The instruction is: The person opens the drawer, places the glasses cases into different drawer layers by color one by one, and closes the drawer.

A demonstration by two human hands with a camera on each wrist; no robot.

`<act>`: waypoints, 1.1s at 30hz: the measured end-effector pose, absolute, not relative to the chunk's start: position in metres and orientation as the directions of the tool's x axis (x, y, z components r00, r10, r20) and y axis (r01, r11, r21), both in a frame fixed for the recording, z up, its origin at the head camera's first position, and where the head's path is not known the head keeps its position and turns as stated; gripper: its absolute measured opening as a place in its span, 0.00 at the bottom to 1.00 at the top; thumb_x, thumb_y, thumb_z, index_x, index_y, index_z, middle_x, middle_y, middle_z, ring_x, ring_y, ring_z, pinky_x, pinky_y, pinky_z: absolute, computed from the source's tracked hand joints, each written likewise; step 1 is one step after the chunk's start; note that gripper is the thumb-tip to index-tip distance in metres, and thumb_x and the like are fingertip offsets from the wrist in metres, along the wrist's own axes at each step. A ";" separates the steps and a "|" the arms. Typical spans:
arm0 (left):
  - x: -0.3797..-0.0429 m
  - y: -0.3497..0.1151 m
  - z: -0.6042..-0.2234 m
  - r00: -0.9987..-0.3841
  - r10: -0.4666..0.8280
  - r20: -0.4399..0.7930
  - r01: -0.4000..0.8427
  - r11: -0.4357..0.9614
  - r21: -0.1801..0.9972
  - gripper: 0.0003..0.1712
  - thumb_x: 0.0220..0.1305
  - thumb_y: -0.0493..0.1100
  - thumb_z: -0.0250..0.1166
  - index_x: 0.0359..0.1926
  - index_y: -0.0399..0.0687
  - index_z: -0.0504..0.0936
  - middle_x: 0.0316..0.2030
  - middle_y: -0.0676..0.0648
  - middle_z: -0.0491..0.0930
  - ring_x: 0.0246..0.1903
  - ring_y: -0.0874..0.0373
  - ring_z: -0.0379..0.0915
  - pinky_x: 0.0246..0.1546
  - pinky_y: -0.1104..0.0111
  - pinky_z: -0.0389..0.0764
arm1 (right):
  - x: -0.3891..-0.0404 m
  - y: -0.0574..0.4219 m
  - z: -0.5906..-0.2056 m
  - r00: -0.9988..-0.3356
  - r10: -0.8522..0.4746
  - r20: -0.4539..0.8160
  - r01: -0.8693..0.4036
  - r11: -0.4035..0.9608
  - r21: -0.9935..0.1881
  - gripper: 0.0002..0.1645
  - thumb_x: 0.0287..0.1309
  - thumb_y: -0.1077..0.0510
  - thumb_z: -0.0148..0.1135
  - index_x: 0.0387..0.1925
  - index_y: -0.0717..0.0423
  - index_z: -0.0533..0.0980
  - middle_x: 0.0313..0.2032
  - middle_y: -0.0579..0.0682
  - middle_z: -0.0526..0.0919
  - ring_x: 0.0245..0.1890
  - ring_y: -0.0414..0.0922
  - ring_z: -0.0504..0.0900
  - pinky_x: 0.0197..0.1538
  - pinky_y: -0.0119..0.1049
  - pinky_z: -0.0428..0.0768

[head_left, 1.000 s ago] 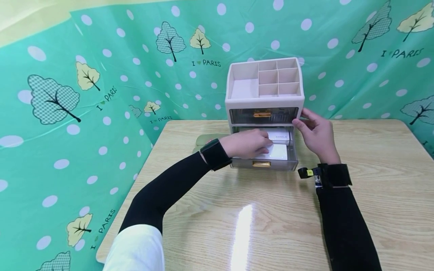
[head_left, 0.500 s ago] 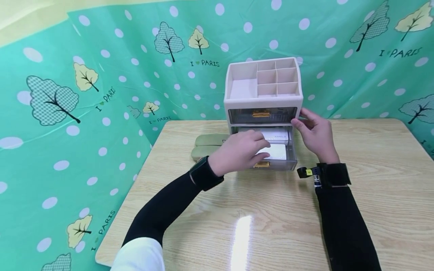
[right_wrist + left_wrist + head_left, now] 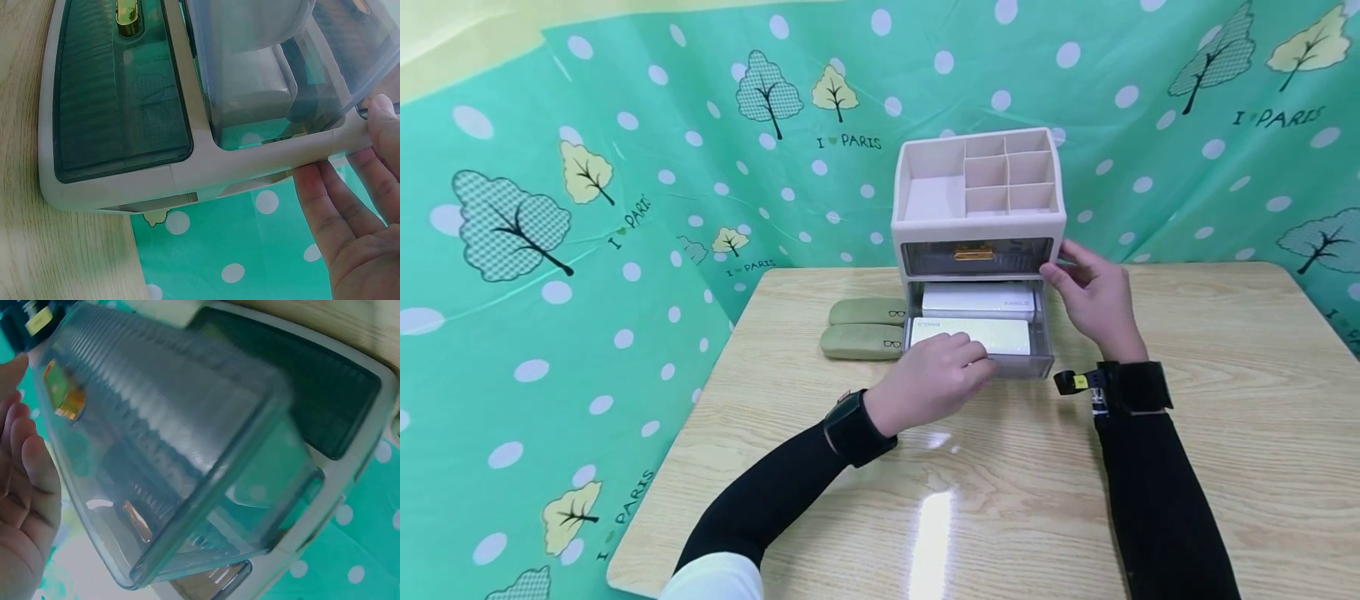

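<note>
A white desk organizer (image 3: 977, 225) stands at the back of the table. Its middle drawer (image 3: 1041, 365) is pulled out, with two white boxes (image 3: 977, 298) lying inside, one behind the other. In front of that drawer my left hand (image 3: 934, 379) has loosely bent fingers, hiding its handle in the head view. The left wrist view shows the gold handle (image 3: 64, 392) just apart from those fingers. My right hand (image 3: 1097, 296) grips the organizer's right edge, thumb on the front and fingers along the side, as the right wrist view shows.
Two green glasses cases (image 3: 861, 342) lie left of the organizer on the wooden table (image 3: 1030, 483). The top drawer (image 3: 976, 257) and the bottom drawer (image 3: 125, 100) are pushed in. A green patterned cloth (image 3: 700, 150) hangs behind.
My left hand has come out of the drawer, toward me and slightly left, to its front, uncovering the white boxes. The right hand keeps its place on the organizer.
</note>
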State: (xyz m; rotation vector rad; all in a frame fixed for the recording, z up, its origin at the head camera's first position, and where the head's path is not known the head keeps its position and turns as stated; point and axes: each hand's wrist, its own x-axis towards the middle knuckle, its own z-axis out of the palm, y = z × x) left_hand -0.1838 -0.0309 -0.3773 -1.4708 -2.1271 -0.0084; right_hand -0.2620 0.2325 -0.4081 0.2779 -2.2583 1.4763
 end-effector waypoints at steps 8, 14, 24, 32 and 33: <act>-0.181 -0.032 -0.394 -0.208 0.873 0.441 0.771 0.424 -0.475 0.11 0.74 0.35 0.59 0.47 0.45 0.88 0.40 0.52 0.84 0.36 0.59 0.76 0.34 0.74 0.76 | -0.262 0.233 -0.407 -0.881 0.057 0.470 -0.408 0.413 -0.814 0.28 0.68 0.52 0.66 0.68 0.41 0.75 0.63 0.49 0.81 0.57 0.55 0.84 0.54 0.31 0.82; -0.179 -0.031 -0.402 -0.147 0.897 0.417 0.675 0.399 -0.621 0.14 0.73 0.33 0.58 0.50 0.44 0.88 0.41 0.51 0.85 0.36 0.60 0.77 0.36 0.75 0.78 | -0.260 0.233 -0.408 -0.883 0.057 0.466 -0.403 0.416 -0.815 0.28 0.69 0.52 0.66 0.68 0.41 0.75 0.63 0.50 0.81 0.57 0.55 0.83 0.55 0.34 0.82; -0.179 -0.031 -0.411 -0.042 0.877 0.478 0.628 0.395 -0.670 0.12 0.71 0.32 0.59 0.45 0.40 0.89 0.36 0.49 0.86 0.35 0.59 0.81 0.41 0.72 0.83 | -0.262 0.234 -0.410 -0.879 0.065 0.472 -0.400 0.437 -0.805 0.28 0.69 0.50 0.65 0.69 0.42 0.74 0.63 0.50 0.81 0.57 0.55 0.84 0.56 0.36 0.82; -0.180 -0.031 -0.412 -0.052 0.864 0.501 0.633 0.417 -0.652 0.11 0.70 0.32 0.60 0.44 0.41 0.90 0.36 0.49 0.86 0.35 0.59 0.81 0.41 0.72 0.84 | -0.261 0.232 -0.408 -0.883 0.063 0.464 -0.396 0.428 -0.812 0.28 0.69 0.51 0.65 0.69 0.41 0.74 0.63 0.50 0.81 0.57 0.55 0.84 0.56 0.35 0.82; -0.180 -0.031 -0.412 -0.054 0.863 0.502 0.632 0.419 -0.652 0.12 0.70 0.32 0.60 0.44 0.41 0.89 0.36 0.49 0.86 0.35 0.59 0.81 0.41 0.72 0.84 | -0.261 0.232 -0.408 -0.884 0.064 0.463 -0.395 0.429 -0.812 0.28 0.69 0.51 0.65 0.69 0.41 0.74 0.63 0.50 0.81 0.57 0.55 0.84 0.56 0.35 0.82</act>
